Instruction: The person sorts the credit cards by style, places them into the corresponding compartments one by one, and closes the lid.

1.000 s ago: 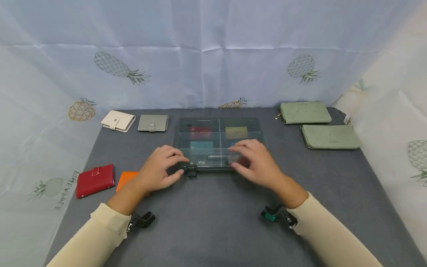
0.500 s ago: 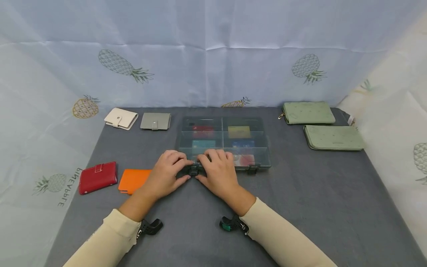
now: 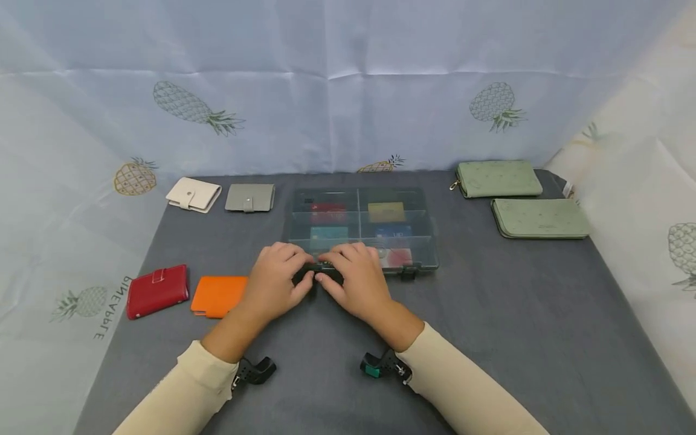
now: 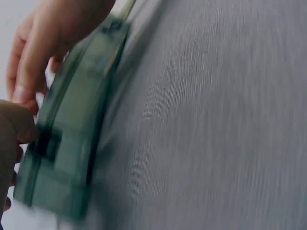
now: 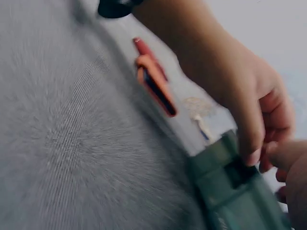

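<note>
A clear grey-green divided box (image 3: 434, 244) lies at the back middle of the table, its lid down. Through the lid show a red card (image 3: 328, 208), a yellow card (image 3: 386, 212), a teal card (image 3: 328, 232), a blue card (image 3: 394, 232) and a white and red card (image 3: 395, 258). My left hand (image 3: 277, 281) and right hand (image 3: 356, 281) meet at the left part of its front edge, thumbs below and fingertips above, pinching around the left latch. That dark latch (image 5: 240, 173) sits right at my left thumb in the right wrist view. The right latch (image 3: 409, 272) stands uncovered.
To the left lie a red wallet (image 3: 157, 292) and an orange wallet (image 3: 219, 296), with a cream wallet (image 3: 193, 194) and a grey wallet (image 3: 249, 198) behind. Two green long wallets (image 3: 499, 179) lie back right. A pineapple-print cloth (image 3: 348, 90) hangs behind.
My right hand has moved left from the box's right front to join my left hand at the left latch. Both thumbs have closed in on the latch, now covered in the head view.
</note>
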`<state>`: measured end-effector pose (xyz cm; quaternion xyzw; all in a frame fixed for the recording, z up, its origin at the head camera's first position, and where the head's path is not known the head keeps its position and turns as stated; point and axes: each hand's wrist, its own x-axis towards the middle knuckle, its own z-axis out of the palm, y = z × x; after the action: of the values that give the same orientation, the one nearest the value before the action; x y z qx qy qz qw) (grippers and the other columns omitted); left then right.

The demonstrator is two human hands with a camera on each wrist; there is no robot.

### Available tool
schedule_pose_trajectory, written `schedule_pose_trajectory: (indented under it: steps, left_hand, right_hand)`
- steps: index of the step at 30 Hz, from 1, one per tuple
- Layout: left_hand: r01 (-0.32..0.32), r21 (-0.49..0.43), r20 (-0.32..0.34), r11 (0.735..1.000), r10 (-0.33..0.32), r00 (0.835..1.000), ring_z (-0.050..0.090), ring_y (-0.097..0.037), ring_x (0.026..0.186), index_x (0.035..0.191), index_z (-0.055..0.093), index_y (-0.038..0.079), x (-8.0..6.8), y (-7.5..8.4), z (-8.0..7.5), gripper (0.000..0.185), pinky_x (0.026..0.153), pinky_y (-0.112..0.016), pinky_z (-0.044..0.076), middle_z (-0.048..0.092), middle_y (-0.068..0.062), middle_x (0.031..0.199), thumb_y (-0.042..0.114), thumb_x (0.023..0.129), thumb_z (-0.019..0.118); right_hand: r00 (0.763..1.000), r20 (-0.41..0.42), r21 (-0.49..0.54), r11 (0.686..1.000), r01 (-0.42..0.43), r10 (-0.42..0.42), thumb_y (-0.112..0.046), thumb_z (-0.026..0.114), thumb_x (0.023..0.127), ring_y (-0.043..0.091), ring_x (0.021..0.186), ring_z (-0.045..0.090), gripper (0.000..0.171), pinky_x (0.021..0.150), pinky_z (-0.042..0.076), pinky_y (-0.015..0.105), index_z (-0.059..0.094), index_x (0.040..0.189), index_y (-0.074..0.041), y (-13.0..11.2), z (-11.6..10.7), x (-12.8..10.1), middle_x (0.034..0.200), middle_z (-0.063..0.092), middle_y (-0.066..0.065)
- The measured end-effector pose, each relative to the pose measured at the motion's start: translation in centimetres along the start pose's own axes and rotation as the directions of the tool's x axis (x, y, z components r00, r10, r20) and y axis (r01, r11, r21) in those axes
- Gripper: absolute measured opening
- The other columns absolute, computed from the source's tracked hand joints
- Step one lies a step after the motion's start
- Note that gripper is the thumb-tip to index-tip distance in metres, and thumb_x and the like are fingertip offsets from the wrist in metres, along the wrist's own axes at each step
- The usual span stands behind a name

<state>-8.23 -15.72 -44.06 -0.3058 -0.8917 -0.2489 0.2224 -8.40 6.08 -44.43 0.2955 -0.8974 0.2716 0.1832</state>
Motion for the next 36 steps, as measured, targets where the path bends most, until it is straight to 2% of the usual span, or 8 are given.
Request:
schedule_pose_trajectory:
  steps: [3, 8, 13, 19, 23, 27, 32, 36]
  left_hand:
    - [-0.039, 0.011, 0.023, 0.999, 0.039, 0.999, 0.064, -0.029, 0.093, 0.105, 0.079, 0.012, 1.1, 2.2, 0.8, 0.016, 0.074, -0.047, 0.049, 0.071, -0.005, 0.104, 0.017, 0.090, 0.078]
    - [-0.123, -0.011, 0.080, 0.992, 0.124, 0.989, 0.064, -0.023, 0.099, 0.117, 0.080, 0.016, 3.8, 6.0, 3.8, 0.027, 0.081, -0.044, 0.050, 0.070, -0.001, 0.109, 0.022, 0.092, 0.084]
    - [-0.192, 0.015, 0.143, 0.981, 0.188, 0.972, 0.062, -0.022, 0.099, 0.123, 0.077, 0.016, 6.2, 8.1, 7.0, 0.037, 0.081, -0.040, 0.050, 0.069, -0.001, 0.112, 0.027, 0.090, 0.088]
    - [-0.199, 0.125, 0.168, 0.972, 0.177, 0.970, 0.056, -0.021, 0.086, 0.120, 0.072, 0.018, 7.3, 8.9, 9.4, 0.042, 0.073, -0.037, 0.044, 0.063, -0.001, 0.103, 0.035, 0.087, 0.091]
    - [-0.200, 0.217, 0.142, 0.956, 0.171, 0.975, 0.054, -0.020, 0.080, 0.119, 0.069, 0.019, 7.3, 9.1, 10.4, 0.041, 0.069, -0.035, 0.043, 0.062, 0.000, 0.099, 0.035, 0.088, 0.091]
    - [-0.167, 0.257, 0.118, 0.952, 0.141, 0.983, 0.055, -0.019, 0.079, 0.119, 0.069, 0.019, 7.3, 9.3, 10.9, 0.039, 0.068, -0.033, 0.044, 0.063, 0.001, 0.098, 0.035, 0.089, 0.089]
    - [-0.131, 0.190, 0.171, 0.973, 0.099, 0.980, 0.057, -0.018, 0.085, 0.121, 0.068, 0.019, 7.5, 9.2, 10.6, 0.044, 0.071, -0.034, 0.045, 0.063, 0.002, 0.103, 0.042, 0.089, 0.089]
    - [-0.050, 0.080, 0.200, 0.996, 0.033, 0.979, 0.058, -0.015, 0.086, 0.113, 0.069, 0.021, 7.8, 9.3, 10.0, 0.037, 0.073, -0.033, 0.046, 0.063, 0.004, 0.105, 0.046, 0.092, 0.085]
  right_hand:
    - [1.000, -0.004, 0.065, 0.998, 0.027, -0.027, -0.032, 0.082, 0.096, 0.027, 0.111, 0.063, 0.032, 0.094, 0.046, 0.055, 0.078, 0.124, -0.018, 1.5, -2.2, -1.3, 0.123, 0.071, 0.002]
    - [0.997, -0.051, 0.057, 0.996, 0.065, -0.062, -0.028, 0.082, 0.093, 0.032, 0.112, 0.061, 0.034, 0.097, 0.041, 0.059, 0.078, 0.123, -0.014, 6.2, -6.2, -4.3, 0.122, 0.071, 0.007]
    - [0.995, -0.048, 0.039, 0.995, 0.086, -0.084, -0.029, 0.083, 0.090, 0.037, 0.110, 0.056, 0.040, 0.097, 0.036, 0.063, 0.076, 0.126, -0.012, 10.7, -8.2, -7.0, 0.122, 0.067, 0.012]
    - [0.995, 0.014, 0.040, 0.994, 0.098, -0.099, -0.020, 0.096, 0.078, 0.039, 0.110, 0.052, 0.057, 0.099, 0.036, 0.060, 0.071, 0.128, -0.008, 12.4, -8.4, -8.0, 0.124, 0.061, 0.015]
    - [0.993, -0.014, 0.007, 0.993, 0.121, -0.121, -0.007, 0.098, 0.071, 0.040, 0.107, 0.053, 0.058, 0.100, 0.037, 0.059, 0.070, 0.122, -0.004, 12.6, -7.7, -8.0, 0.118, 0.060, 0.017]
    - [0.990, -0.027, -0.016, 0.991, 0.135, -0.136, 0.000, 0.097, 0.070, 0.042, 0.104, 0.053, 0.056, 0.098, 0.038, 0.060, 0.069, 0.119, -0.002, 12.8, -7.4, -7.7, 0.114, 0.059, 0.019]
    - [0.993, -0.001, 0.111, 0.987, 0.114, -0.115, -0.003, 0.096, 0.072, 0.038, 0.106, 0.056, 0.056, 0.100, 0.037, 0.058, 0.072, 0.122, -0.004, 13.4, -8.0, -7.4, 0.118, 0.064, 0.016]
    - [0.997, 0.011, 0.220, 0.972, 0.078, -0.083, -0.002, 0.092, 0.078, 0.032, 0.106, 0.057, 0.048, 0.098, 0.038, 0.052, 0.076, 0.123, -0.008, 13.7, -8.6, -7.3, 0.120, 0.066, 0.012]
